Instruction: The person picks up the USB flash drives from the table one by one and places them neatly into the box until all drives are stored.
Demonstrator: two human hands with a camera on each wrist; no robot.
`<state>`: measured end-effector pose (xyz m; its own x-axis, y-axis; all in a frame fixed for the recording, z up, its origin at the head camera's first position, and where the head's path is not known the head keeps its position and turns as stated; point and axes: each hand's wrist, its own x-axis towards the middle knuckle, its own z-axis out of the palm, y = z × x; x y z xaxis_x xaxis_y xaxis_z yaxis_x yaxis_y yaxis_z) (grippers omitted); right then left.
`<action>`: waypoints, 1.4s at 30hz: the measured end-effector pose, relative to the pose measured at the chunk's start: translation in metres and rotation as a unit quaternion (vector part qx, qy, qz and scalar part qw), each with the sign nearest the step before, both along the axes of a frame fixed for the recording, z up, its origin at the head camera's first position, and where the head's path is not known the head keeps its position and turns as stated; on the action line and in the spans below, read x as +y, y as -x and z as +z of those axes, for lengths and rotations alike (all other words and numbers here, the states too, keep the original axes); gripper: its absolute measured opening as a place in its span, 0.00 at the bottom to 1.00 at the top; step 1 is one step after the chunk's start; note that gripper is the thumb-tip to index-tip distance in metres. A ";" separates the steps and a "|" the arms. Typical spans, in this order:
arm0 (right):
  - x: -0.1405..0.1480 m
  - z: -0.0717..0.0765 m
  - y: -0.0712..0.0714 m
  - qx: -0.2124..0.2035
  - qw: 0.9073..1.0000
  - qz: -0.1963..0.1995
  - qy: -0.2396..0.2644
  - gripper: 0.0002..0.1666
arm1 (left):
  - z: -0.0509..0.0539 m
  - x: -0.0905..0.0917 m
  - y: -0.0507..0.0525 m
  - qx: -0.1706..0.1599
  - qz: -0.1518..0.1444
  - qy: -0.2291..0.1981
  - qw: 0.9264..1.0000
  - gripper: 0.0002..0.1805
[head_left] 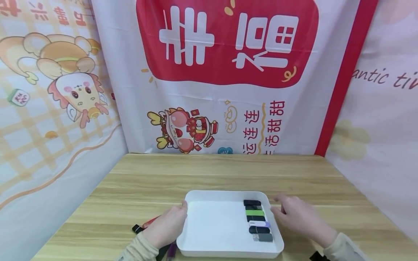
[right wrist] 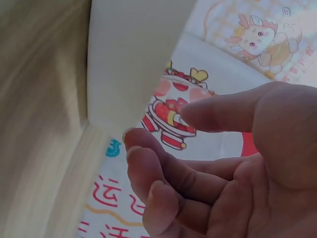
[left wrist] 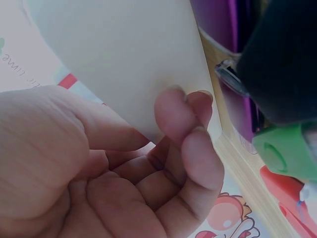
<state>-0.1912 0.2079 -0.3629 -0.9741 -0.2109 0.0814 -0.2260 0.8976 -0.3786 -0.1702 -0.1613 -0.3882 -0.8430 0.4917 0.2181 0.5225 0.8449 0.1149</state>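
Observation:
A white rectangular tray (head_left: 215,228) sits on the wooden table. Down its right side lies a column of several USB sticks, among them a green one (head_left: 254,212), a white and purple one (head_left: 259,224) and a grey one (head_left: 263,237). My left hand (head_left: 169,223) is at the tray's left edge; in the left wrist view, thumb and curled fingers (left wrist: 202,157) pinch its rim. Just off the right edge hovers my right hand (head_left: 297,214), with loosely bent fingers (right wrist: 148,168), thumb apart, and nothing held.
Left of the tray, partly behind my left forearm, lie a red item (head_left: 149,222), a small black item (head_left: 137,228) and a purple item (head_left: 171,251). The left wrist view also shows a green item (left wrist: 280,148). A black object (head_left: 318,256) lies near my right sleeve. Printed cloths hang around the table.

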 end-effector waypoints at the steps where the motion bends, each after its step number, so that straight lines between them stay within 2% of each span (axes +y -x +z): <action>1: -0.001 -0.002 0.000 0.002 1.000 0.002 0.000 0.25 | 0.000 0.000 0.000 0.000 0.001 0.000 1.000 0.22; 6: -0.007 -0.008 -0.001 0.015 1.000 0.010 -0.012 0.23 | 0.001 0.001 0.000 0.003 0.007 0.002 1.000 0.22; 10: -0.010 -0.012 -0.003 -0.006 1.000 0.008 -0.015 0.24 | 0.000 0.001 0.000 0.006 0.003 -0.004 1.000 0.22; 14: -0.012 -0.020 -0.006 -0.026 0.999 0.007 -0.023 0.24 | -0.003 -0.002 -0.005 0.054 -0.013 0.049 0.997 0.22; 17: -0.013 -0.024 -0.008 -0.019 0.999 0.005 -0.028 0.23 | -0.006 -0.004 -0.006 0.067 -0.025 0.057 0.996 0.22; 21: -0.015 -0.026 -0.009 0.014 0.999 0.006 -0.032 0.21 | -0.006 -0.004 -0.004 0.027 -0.023 0.008 0.999 0.22; 26: -0.018 -0.028 -0.006 0.053 0.998 0.013 -0.045 0.16 | -0.005 -0.003 -0.001 0.032 -0.013 -0.001 0.999 0.22; 31: -0.020 -0.031 -0.008 0.037 0.998 0.000 -0.050 0.13 | -0.005 -0.002 -0.003 0.029 -0.015 0.003 0.999 0.22; 37: -0.019 -0.032 -0.010 0.070 0.997 0.012 -0.028 0.05 | -0.005 -0.002 0.001 0.046 -0.022 0.021 0.998 0.23; 39: -0.020 -0.031 -0.010 0.071 0.997 0.013 -0.026 0.02 | -0.004 -0.003 0.001 0.036 -0.019 0.019 0.999 0.23; 42: -0.022 -0.031 -0.008 0.062 0.998 0.015 -0.023 0.04 | -0.003 -0.003 0.000 0.007 -0.009 0.008 1.000 0.24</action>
<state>-0.1831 0.1859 -0.3938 -0.9504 -0.2453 0.1914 -0.2952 0.9054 -0.3053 -0.1705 -0.1643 -0.3916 -0.8312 0.5103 0.2207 0.5389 0.8371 0.0941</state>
